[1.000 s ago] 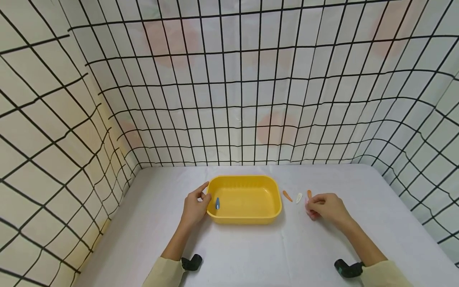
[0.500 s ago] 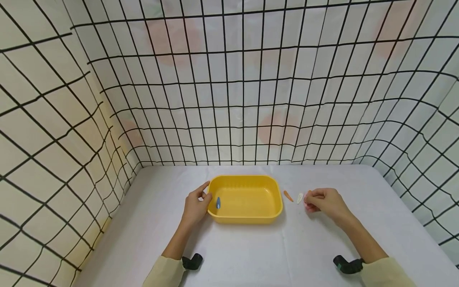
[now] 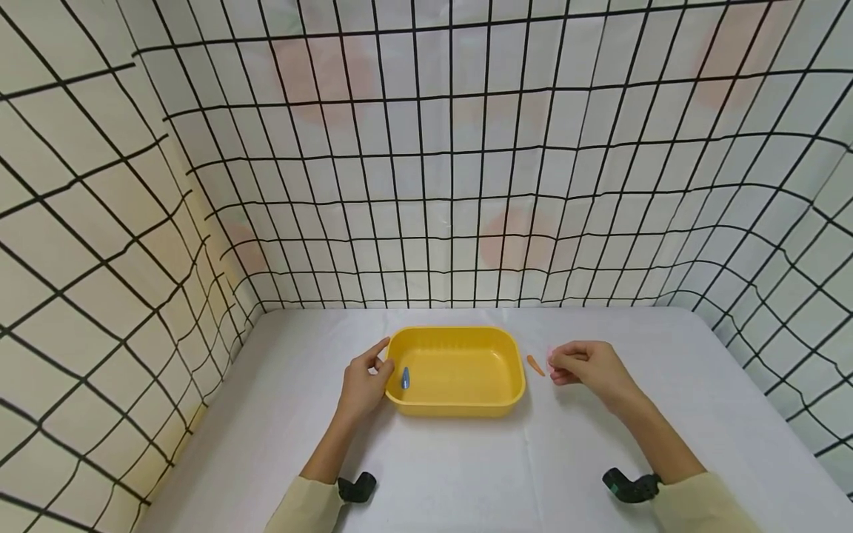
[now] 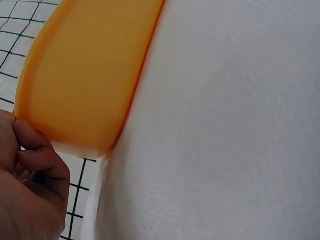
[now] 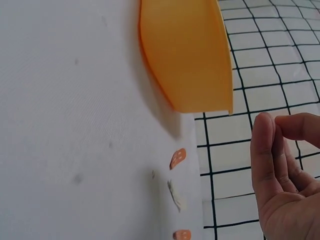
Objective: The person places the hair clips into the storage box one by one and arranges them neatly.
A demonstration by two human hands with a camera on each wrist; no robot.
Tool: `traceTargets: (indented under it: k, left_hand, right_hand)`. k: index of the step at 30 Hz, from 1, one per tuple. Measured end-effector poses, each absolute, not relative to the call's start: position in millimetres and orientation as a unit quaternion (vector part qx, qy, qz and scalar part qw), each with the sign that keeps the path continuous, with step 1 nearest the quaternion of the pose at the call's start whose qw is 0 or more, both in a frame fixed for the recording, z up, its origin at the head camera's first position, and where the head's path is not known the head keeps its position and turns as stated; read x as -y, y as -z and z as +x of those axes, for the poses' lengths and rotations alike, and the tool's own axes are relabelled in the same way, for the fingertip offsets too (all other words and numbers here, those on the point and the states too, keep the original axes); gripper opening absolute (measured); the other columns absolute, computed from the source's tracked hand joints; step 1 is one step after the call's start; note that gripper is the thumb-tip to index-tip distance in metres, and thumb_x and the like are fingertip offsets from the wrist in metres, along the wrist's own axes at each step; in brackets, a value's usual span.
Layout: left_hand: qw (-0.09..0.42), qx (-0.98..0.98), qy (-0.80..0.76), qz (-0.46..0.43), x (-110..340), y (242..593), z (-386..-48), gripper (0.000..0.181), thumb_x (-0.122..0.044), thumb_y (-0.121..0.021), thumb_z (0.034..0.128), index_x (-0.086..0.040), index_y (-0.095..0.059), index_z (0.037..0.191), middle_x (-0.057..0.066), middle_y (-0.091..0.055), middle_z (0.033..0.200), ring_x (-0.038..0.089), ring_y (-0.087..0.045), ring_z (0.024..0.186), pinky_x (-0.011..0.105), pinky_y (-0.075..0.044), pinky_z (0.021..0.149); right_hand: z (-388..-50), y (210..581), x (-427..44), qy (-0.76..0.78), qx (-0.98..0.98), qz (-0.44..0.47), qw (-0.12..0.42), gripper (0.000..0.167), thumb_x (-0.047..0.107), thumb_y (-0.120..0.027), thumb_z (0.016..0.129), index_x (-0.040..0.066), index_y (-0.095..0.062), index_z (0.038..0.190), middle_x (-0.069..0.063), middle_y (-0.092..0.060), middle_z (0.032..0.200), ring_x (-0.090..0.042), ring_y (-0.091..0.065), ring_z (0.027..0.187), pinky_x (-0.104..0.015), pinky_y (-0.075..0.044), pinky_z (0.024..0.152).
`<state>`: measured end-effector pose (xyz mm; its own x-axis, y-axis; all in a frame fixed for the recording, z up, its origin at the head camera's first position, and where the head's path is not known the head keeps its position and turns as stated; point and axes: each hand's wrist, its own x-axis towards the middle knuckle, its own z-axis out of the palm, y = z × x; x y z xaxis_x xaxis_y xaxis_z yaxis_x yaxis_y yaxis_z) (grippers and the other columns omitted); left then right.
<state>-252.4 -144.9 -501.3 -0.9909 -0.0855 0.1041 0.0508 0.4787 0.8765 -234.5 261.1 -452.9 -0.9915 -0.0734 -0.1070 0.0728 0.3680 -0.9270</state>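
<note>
At its left end, the yellow tray (image 3: 460, 409) has its rim between the thumb and fingers of my left hand (image 3: 362, 381). Inside the tray, near that end, lies a blue hair clip (image 3: 405, 378). My right hand (image 3: 591, 368) is raised right of the tray, pinching a small pink hair clip (image 3: 550, 357) that shows only partly past the fingertips. In the right wrist view the pinched fingers hide it. Below that hand, an orange hair clip (image 5: 177, 158), a white hair clip (image 5: 175, 196) and another orange hair clip (image 5: 182, 234) lie in a row on the table.
A white cloth covers the table (image 3: 460, 474). Black wire grid (image 3: 433, 178) walls with pale sheeting behind stand along the back and both sides. Black wrist devices sit at both cuffs (image 3: 357, 487).
My right hand has moved left and away from me with the pink clip, and it now covers the white clip and one orange clip in the head view. The left hand has stayed put.
</note>
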Motion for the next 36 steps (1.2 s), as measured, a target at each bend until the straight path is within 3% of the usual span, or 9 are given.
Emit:
traceTargets:
  k: [13, 25, 36]
  left_hand:
    - [0.068, 0.856, 0.513, 0.009, 143, 501, -254, 0.051, -0.017, -0.063, 0.0955, -0.015, -0.060, 0.146, 0.003, -0.055, 0.075, 0.012, -0.043, 0.050, 0.020, -0.039, 0.046]
    - [0.066, 0.854, 0.516, 0.007, 143, 501, -253, 0.051, -0.018, -0.063, 0.0959, -0.016, -0.059, 0.147, 0.003, -0.054, 0.075, 0.013, -0.044, 0.048, 0.020, -0.040, 0.045]
    - [0.064, 0.851, 0.520, 0.014, 144, 502, -252, 0.051, -0.018, -0.064, 0.0963, -0.016, -0.059, 0.147, 0.002, -0.055, 0.075, 0.012, -0.044, 0.050, 0.020, -0.040, 0.046]
  right_hand:
    - [-243, 447, -239, 0.592, -0.801, -0.028, 0.082, 0.038, 0.020, -0.067, 0.100, -0.013, -0.066, 0.120, -0.021, -0.074, 0.102, -0.021, -0.075, 0.081, -0.030, -0.063, 0.075]
    - [-247, 445, -217, 0.625, -0.773, -0.054, 0.093, 0.034, 0.011, -0.067, 0.099, -0.017, -0.064, 0.117, -0.010, -0.075, 0.091, -0.018, -0.075, 0.077, -0.030, -0.063, 0.074]
    - [-252, 446, -192, 0.637, -0.760, -0.058, 0.113, 0.034, 0.012, -0.071, 0.097, -0.015, -0.064, 0.116, -0.020, -0.076, 0.097, -0.016, -0.076, 0.076, -0.029, -0.063, 0.075]
